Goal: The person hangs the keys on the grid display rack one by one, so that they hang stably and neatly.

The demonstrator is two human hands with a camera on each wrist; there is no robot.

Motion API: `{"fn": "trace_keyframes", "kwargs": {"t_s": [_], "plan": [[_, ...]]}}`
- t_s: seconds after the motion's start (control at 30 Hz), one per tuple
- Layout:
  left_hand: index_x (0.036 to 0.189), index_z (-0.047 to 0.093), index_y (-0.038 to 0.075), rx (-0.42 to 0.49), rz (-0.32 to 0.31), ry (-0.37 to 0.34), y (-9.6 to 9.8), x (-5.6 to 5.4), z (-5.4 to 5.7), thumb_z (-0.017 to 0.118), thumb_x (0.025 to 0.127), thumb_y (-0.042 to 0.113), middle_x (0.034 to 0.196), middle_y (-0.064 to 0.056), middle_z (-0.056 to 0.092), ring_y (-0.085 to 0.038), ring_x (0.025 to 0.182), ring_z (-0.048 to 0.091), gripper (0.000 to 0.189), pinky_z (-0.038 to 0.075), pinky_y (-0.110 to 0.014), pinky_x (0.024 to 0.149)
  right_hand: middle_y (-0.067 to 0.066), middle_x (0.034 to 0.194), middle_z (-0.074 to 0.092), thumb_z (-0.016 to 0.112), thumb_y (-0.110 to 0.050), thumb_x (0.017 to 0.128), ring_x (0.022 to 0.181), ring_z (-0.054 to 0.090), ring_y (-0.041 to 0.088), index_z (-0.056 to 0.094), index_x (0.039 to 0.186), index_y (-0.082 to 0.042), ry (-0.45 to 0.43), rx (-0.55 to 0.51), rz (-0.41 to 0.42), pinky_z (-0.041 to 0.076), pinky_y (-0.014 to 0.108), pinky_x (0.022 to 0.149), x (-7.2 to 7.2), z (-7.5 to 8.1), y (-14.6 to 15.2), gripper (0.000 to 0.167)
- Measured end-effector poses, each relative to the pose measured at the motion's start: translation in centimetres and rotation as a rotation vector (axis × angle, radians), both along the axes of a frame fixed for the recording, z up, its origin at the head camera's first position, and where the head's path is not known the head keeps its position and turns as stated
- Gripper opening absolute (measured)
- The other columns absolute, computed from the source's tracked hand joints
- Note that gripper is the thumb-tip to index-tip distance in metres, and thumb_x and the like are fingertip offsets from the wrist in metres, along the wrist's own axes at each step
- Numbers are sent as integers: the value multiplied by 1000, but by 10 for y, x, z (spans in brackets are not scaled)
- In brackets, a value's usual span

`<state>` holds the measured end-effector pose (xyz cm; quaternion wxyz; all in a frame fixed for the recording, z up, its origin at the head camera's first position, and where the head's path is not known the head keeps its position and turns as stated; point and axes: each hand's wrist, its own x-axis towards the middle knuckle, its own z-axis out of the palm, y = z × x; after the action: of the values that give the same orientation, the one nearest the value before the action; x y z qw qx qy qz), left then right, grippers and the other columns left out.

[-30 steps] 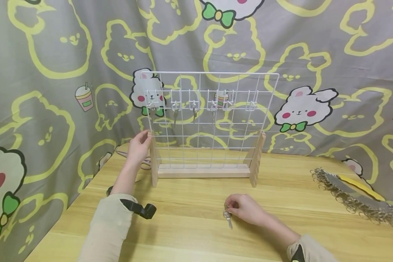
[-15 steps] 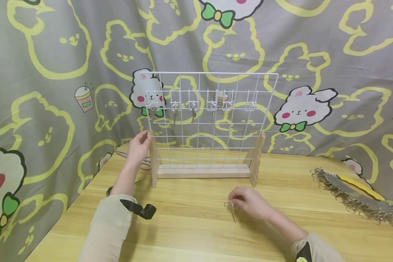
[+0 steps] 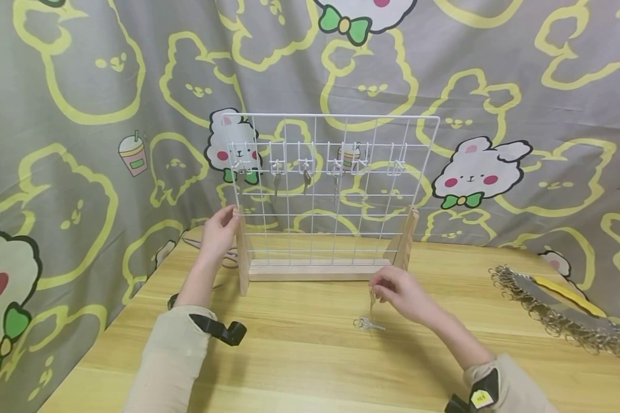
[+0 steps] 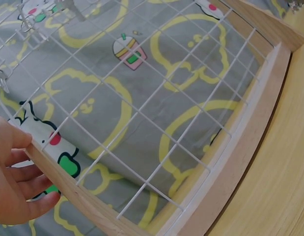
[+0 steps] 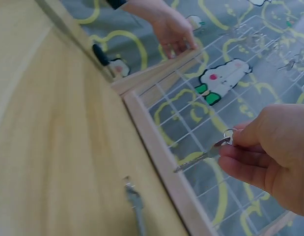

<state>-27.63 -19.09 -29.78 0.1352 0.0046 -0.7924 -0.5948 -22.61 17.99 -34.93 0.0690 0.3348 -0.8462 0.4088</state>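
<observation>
A white wire grid rack [image 3: 336,215] on a wooden stand [image 3: 320,274] faces me. My left hand [image 3: 219,232] holds the top of its left wooden post, thumb in front and fingers behind in the left wrist view. My right hand [image 3: 400,292] pinches a small ring with a key [image 5: 198,158] hanging from it, raised off the table before the rack's lower right. Below it, a second key [image 3: 370,324] with a ring lies flat on the table. Several keys [image 3: 276,183] hang from hooks along the rack's upper part; the rightmost hook [image 3: 396,166] bears no key.
On the right of the wooden table [image 3: 299,355] lies a grey strip [image 3: 563,312] with many rings along its edge and a yellow band. Scissors [image 3: 229,258] lie behind my left forearm. A patterned curtain [image 3: 475,103] hangs behind the rack.
My right hand has risen and moved away from me toward the rack with one key. The other key now lies apart on the table. My left hand has stayed on the post.
</observation>
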Motion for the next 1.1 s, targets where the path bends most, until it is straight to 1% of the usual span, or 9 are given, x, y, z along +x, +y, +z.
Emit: {"fn": "trace_keyframes", "kwargs": {"t_s": [0.13,0.23,0.4,0.6,0.77,0.83,0.97,1.1], "plan": [[143,30,1,-7,3,0,1,0,1,41,100,18,145,-18,34,-29,132,32,48,28,-38,109,4,80,54,58,10,84,66,56,16,59,85,0,45,-9,-31,53,25,55,-4,12,0,10],[143,30,1,-11,3,1,1,0,2,41,100,18,144,-18,34,-29,132,32,48,29,-39,109,3,79,54,59,9,85,66,54,14,59,85,-2,90,4,-72,50,22,55,-7,22,0,11],[143,30,2,-15,6,-3,2,-1,2,41,100,19,144,-17,35,-29,132,33,48,29,-39,109,7,80,57,60,8,84,68,53,12,60,87,0,153,1,-118,49,21,57,-12,42,0,9],[144,28,4,-21,8,-28,1,-1,2,40,100,20,146,-16,32,-28,133,31,49,27,-38,110,5,80,59,62,6,84,66,54,14,61,88,1,206,-18,-171,49,20,57,-16,69,-5,6],[145,26,3,-20,5,-29,0,-1,0,40,100,20,147,-17,31,-28,134,30,50,27,-38,110,7,80,59,59,2,88,67,57,19,60,90,2,236,-17,-207,49,21,56,-22,92,-10,2],[145,27,3,-16,4,-24,0,0,0,40,100,19,146,-17,31,-28,133,30,49,27,-38,110,8,81,59,58,1,89,68,58,20,59,91,2,232,-26,-213,50,21,56,-24,101,-13,3],[144,28,2,-8,10,-13,0,0,0,41,100,19,145,-18,32,-29,133,31,49,27,-38,109,10,83,60,56,-3,92,69,58,20,58,93,1,219,-53,-226,48,21,55,-26,115,-19,5],[144,28,2,-8,11,-11,1,-1,-1,41,100,19,145,-18,33,-29,132,32,49,27,-39,109,10,86,58,55,-5,92,69,54,21,58,96,1,206,-95,-265,47,18,55,-29,126,-26,7]]}}
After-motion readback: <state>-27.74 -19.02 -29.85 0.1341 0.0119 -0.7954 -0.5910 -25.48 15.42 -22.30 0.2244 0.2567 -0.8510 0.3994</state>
